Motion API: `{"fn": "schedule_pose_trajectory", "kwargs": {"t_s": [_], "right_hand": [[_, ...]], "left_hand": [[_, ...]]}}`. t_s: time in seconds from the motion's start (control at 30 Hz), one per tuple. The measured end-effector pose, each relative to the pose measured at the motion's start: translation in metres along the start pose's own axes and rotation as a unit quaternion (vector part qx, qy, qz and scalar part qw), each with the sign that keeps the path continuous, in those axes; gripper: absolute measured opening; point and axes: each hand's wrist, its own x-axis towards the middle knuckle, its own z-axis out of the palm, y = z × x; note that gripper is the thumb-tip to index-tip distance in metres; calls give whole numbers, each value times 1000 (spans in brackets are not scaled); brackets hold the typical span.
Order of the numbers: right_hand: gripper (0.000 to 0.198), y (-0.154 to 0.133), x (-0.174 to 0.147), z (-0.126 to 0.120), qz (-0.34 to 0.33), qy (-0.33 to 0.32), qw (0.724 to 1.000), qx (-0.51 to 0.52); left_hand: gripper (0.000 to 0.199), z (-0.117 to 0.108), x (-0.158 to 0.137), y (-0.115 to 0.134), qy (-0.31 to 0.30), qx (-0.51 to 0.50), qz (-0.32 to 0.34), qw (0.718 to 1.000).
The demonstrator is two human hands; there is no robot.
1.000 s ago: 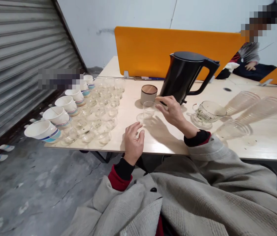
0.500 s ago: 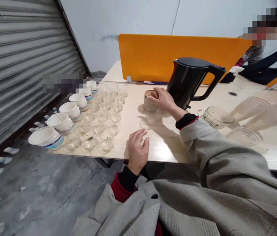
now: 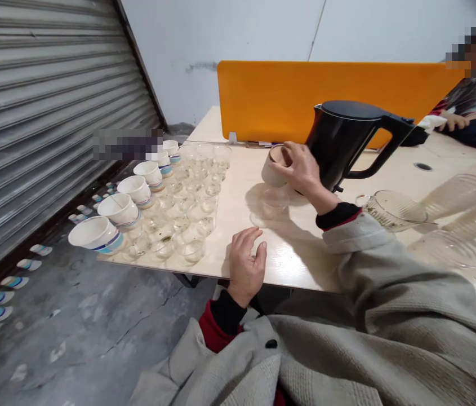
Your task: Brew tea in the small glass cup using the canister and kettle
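My right hand (image 3: pixel 303 173) is wrapped round the rim and side of a pale cup (image 3: pixel 272 173) with a brownish inside. The cup tilts a little and seems lifted off the table, just behind a clear plastic cup (image 3: pixel 275 204). Close to that hand stands a black electric kettle (image 3: pixel 341 141), its handle to the right. My left hand (image 3: pixel 247 265) hovers at the table's front edge, fingers loosely curved, thumb apart, holding nothing. Rows of clear plastic cups (image 3: pixel 193 248), some with dark bits in them, fill the table's left part.
White paper cups (image 3: pixel 96 234) with blue bands line the left edge. A ribbed glass pitcher (image 3: pixel 396 211) with green leaves sits on the right, beside stacked clear cups (image 3: pixel 461 194). An orange divider (image 3: pixel 271 101) stands behind; another person's hand (image 3: pixel 453 120) is at far right.
My right hand has raised and tilted the pale cup slightly, away from the clear cup. The view has swung a little left. My left hand keeps about the same pose.
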Motion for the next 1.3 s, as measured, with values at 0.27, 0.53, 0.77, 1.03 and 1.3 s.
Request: {"fn": "schedule_pose_trajectory", "kwargs": {"t_s": [0.27,0.53,0.77,1.03,1.3], "right_hand": [[57,-37,-69,-120,-101,57,993,-21],[61,-50,-162,-106,-88,-102,990,46],[64,-58,-175,-79,-73,-110,991,36],[82,-63,-179,-73,-93,-93,991,-8],[75,-74,-184,-61,-69,-56,996,24]], "left_hand": [[30,-3,-2,-2,19,-27,-11,999],[86,-12,-1,4,-107,-81,12,991],[114,-3,3,4,-144,-39,-2,989],[96,1,8,10,-140,-60,-11,988],[94,-4,9,19,-119,-44,-61,990]]}}
